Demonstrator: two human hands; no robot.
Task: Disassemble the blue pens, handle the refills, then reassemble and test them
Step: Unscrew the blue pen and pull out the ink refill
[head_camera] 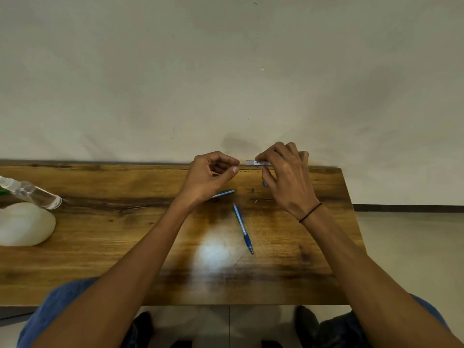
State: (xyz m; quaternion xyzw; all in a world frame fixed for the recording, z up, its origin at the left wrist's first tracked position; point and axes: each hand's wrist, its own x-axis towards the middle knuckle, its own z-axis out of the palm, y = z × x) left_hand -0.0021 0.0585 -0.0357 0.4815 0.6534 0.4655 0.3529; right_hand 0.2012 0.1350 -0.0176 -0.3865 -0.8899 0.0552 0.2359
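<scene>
Intact blue pen (243,228) flat on table (100,234)

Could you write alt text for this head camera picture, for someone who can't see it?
Over a brown wooden table, the right hand pinches a clear plastic pen barrel while the left hand curls beside it. A whole blue ballpoint pen lies below.

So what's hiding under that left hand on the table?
A blue pen piece pokes out from under the left hand, lying on the table. The rest of the piece is covered by the hand, so its full length cannot be seen.
</scene>
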